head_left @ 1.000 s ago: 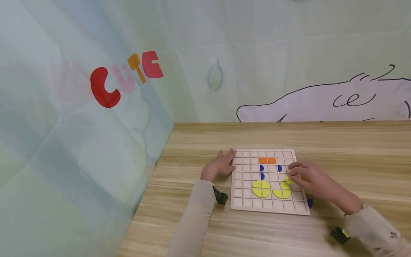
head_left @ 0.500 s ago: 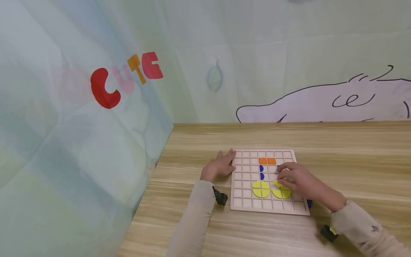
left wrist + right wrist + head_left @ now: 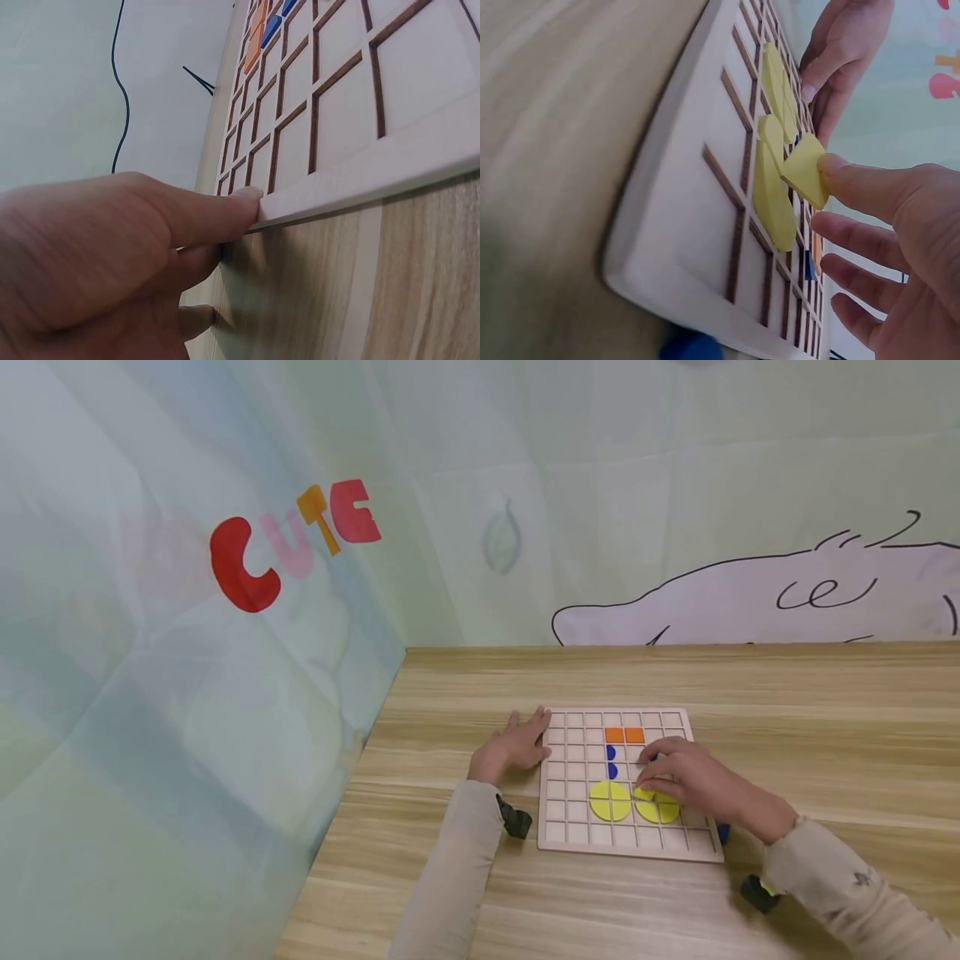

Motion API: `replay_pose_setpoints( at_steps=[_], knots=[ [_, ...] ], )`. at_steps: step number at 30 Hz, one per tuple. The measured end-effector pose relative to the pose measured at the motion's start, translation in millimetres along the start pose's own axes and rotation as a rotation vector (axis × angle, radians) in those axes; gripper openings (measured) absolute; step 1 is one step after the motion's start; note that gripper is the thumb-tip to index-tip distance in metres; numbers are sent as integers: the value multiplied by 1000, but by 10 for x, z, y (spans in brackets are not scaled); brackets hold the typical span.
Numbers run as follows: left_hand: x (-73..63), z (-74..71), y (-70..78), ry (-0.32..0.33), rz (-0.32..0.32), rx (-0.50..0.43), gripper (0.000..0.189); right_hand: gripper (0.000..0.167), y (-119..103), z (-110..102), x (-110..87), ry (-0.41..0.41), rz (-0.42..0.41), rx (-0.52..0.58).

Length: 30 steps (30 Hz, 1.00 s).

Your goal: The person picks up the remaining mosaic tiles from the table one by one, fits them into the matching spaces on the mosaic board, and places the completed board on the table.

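Observation:
In the head view a pale wooden grid board (image 3: 566, 817) lies on the table. My left hand (image 3: 513, 747) lies beside its left edge, fingers spread, and the thumb (image 3: 238, 210) touches the rim. Between thumb and fingertips my right hand (image 3: 697, 781) pinches a yellow quarter-circle piece (image 3: 805, 172), held tilted over the top of the right yellow group (image 3: 658, 814). To the left, several yellow quarters form a full circle (image 3: 610, 802). Two orange squares (image 3: 624, 736) sit higher up, above blue half-circles (image 3: 612, 762). My right fingers mostly hide another blue piece.
A blue piece (image 3: 723, 832) lies on the wooden table (image 3: 420, 843) just off the board's right edge. Printed cloth walls (image 3: 465, 560) stand behind and to the left. A dark wrist camera (image 3: 515, 820) hangs at the left sleeve, another (image 3: 760, 893) at the right.
My right hand has moved left with the yellow quarter-circle piece, from the board's right side to over the right yellow group. My left hand has stayed in place.

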<state>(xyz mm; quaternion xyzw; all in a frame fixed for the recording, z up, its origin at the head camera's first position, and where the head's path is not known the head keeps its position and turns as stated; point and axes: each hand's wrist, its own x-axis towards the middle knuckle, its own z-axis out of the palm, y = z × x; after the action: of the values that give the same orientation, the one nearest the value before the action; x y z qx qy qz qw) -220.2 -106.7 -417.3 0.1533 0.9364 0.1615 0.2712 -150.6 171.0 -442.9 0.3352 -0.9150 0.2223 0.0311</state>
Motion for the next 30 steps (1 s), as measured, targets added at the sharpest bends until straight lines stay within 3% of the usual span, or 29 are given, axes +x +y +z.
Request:
replay_pose_setpoints(
  at_steps=[5, 21, 30],
  knots=[
    [4, 0, 1, -4, -3, -1, 63, 8, 4, -14, 31, -32, 5, 4],
    [5, 7, -6, 6, -8, -12, 63, 13, 18, 47, 41, 98, -97, -46],
    [8, 5, -8, 0, -4, 2, 63, 15, -18, 37, 14, 63, -54, -63]
  ],
)
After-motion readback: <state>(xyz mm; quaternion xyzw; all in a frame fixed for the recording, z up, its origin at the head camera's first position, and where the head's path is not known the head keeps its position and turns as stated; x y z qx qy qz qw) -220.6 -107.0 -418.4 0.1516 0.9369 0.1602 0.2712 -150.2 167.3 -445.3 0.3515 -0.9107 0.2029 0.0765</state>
